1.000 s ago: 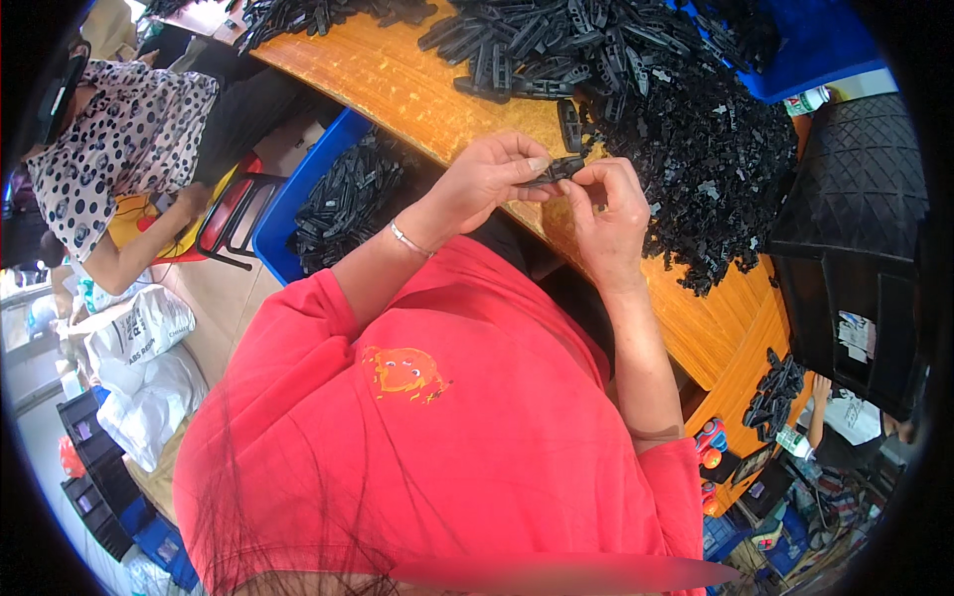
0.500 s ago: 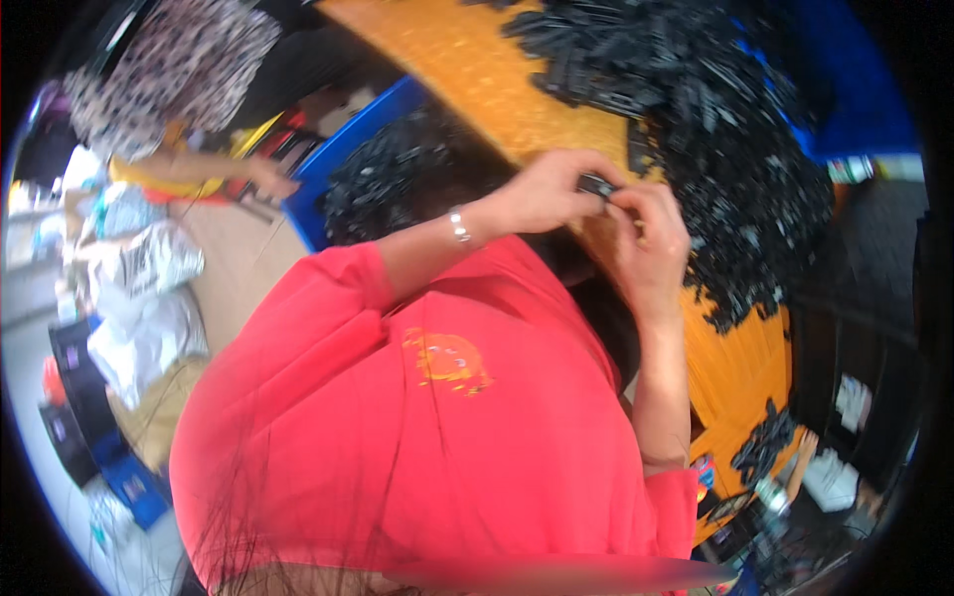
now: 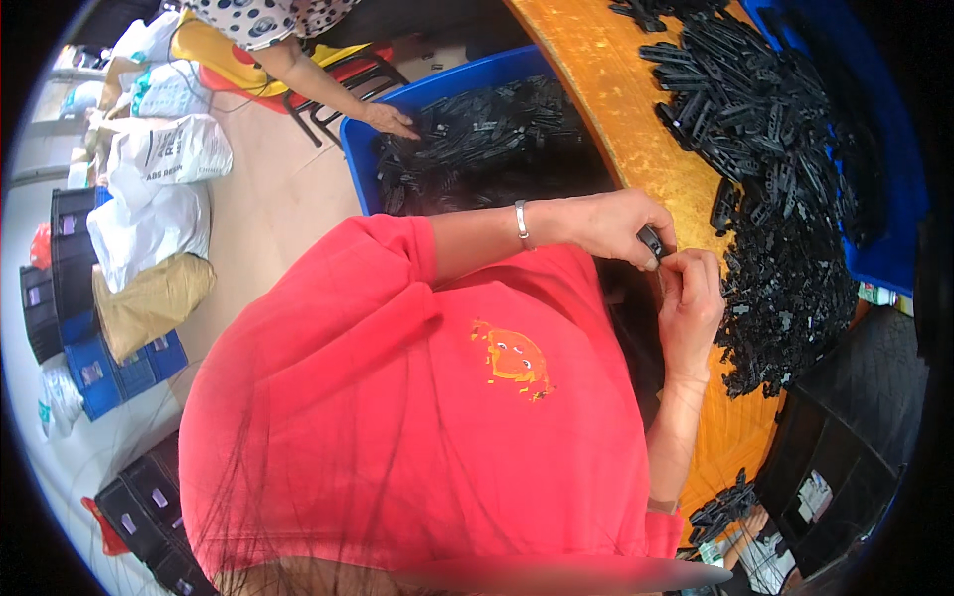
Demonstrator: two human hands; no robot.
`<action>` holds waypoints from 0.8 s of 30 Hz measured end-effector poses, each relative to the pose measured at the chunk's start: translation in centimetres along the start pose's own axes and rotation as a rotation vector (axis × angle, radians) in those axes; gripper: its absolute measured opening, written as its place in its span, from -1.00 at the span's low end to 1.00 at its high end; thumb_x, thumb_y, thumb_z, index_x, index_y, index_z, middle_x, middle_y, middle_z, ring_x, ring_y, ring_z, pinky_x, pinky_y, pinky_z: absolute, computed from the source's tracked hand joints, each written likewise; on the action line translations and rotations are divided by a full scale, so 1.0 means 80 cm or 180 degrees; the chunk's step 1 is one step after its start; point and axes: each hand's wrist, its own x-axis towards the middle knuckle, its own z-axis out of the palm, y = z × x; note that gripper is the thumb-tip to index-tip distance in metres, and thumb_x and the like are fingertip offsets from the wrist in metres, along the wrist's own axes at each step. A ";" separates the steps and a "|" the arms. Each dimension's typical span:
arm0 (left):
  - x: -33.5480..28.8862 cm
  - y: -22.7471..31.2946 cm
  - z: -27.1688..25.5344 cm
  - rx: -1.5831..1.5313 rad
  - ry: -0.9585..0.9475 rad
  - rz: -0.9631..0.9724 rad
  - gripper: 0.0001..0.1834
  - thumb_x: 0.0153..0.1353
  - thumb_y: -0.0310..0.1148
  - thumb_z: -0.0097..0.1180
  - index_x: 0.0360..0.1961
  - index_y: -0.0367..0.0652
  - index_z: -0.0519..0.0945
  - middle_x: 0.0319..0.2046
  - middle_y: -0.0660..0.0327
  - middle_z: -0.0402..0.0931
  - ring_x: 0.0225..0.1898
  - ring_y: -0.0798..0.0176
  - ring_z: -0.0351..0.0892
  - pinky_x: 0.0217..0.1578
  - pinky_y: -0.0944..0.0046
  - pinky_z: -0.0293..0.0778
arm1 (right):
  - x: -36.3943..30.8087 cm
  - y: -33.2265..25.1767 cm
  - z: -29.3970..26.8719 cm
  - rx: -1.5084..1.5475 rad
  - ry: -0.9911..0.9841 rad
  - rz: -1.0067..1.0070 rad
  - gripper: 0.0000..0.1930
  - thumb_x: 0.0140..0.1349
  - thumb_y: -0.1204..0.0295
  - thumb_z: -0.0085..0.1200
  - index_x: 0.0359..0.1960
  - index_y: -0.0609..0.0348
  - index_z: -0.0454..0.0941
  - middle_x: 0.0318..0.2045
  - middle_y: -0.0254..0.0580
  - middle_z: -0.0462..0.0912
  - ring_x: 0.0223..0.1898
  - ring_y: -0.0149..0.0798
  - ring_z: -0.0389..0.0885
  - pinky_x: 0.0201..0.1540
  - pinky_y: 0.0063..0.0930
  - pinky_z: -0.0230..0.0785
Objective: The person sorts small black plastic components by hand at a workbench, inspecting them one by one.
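Observation:
My left hand (image 3: 618,226), a silver bracelet at its wrist, pinches a small black plastic part (image 3: 649,239) between thumb and fingers. Right against it, my right hand (image 3: 690,298) has thumb and fingertips pressed together at the part's lower end. Whatever those right fingertips grip is hidden. Both hands are held by the near edge of the orange-brown wooden table (image 3: 621,94). Just beyond them on the tabletop lie a heap of long black plastic parts (image 3: 765,124) and a heap of tiny black pieces (image 3: 785,308).
A blue bin (image 3: 360,174) of black parts stands left of the table, another person's hand (image 3: 390,120) over its rim. Another blue bin (image 3: 899,243) is at far right. White bags (image 3: 174,149), a brown bag (image 3: 154,298) and black boxes (image 3: 144,512) line the left side.
The view has shifted, so the table and heaps sit farther right. My hands remain together around the black part. The other person's hand now reaches over the blue bin.

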 end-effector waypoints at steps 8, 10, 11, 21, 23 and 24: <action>-0.051 -0.013 0.000 -0.0059 0.0219 0.0336 -0.67 0.26 -0.45 0.36 0.03 -0.32 0.68 -0.11 0.05 0.76 -0.06 0.13 0.75 0.02 0.13 0.62 | -0.017 -0.025 0.030 0.0961 -0.0065 0.0960 -0.74 0.25 0.65 0.41 -0.09 0.26 0.61 -0.22 -0.20 0.66 -0.36 -0.33 0.60 -0.28 -0.44 0.50; -0.065 -0.004 0.002 0.0124 0.0469 0.0728 -0.66 0.25 -0.51 0.31 0.05 -0.29 0.64 -0.06 0.02 0.74 0.02 0.00 0.74 0.09 0.05 0.59 | -0.023 -0.023 0.039 0.1371 -0.0093 0.1673 -0.70 0.25 0.61 0.45 -0.04 0.32 0.62 -0.24 -0.25 0.70 -0.43 -0.48 0.54 -0.33 -0.54 0.45; -0.071 0.002 -0.001 0.0115 0.0472 0.0731 -0.66 0.25 -0.51 0.31 0.05 -0.29 0.64 -0.06 0.02 0.74 0.02 0.00 0.74 0.09 0.05 0.59 | -0.025 -0.021 0.044 0.1363 -0.0099 0.1675 -0.70 0.25 0.61 0.45 -0.04 0.32 0.62 -0.24 -0.25 0.70 -0.43 -0.48 0.54 -0.33 -0.54 0.45; -0.116 -0.018 -0.004 0.0146 0.0557 0.0235 -0.66 0.25 -0.58 0.24 0.07 -0.25 0.64 -0.06 0.04 0.75 0.04 0.02 0.75 0.07 0.11 0.61 | -0.036 -0.022 0.092 0.1569 -0.0450 0.1402 -0.74 0.28 0.60 0.42 -0.06 0.28 0.62 -0.36 -0.32 0.66 -0.43 -0.51 0.53 -0.33 -0.55 0.44; -0.125 -0.029 -0.004 0.0074 0.0593 0.0213 -0.66 0.27 -0.59 0.22 0.09 -0.25 0.65 -0.04 0.05 0.75 0.05 0.04 0.75 0.09 0.11 0.61 | -0.036 -0.031 0.101 0.1602 -0.0366 0.1277 -0.72 0.32 0.56 0.40 0.01 0.30 0.62 -0.29 -0.22 0.71 -0.38 -0.47 0.59 -0.28 -0.52 0.50; -0.131 -0.030 -0.007 0.0134 0.0662 0.0100 -0.65 0.29 -0.59 0.21 0.11 -0.26 0.65 -0.03 0.05 0.75 0.07 0.06 0.75 0.12 0.12 0.61 | -0.037 -0.032 0.103 0.1572 -0.0492 0.1217 -0.63 0.35 0.54 0.37 0.16 0.29 0.60 -0.14 -0.13 0.73 -0.33 -0.43 0.65 -0.23 -0.50 0.55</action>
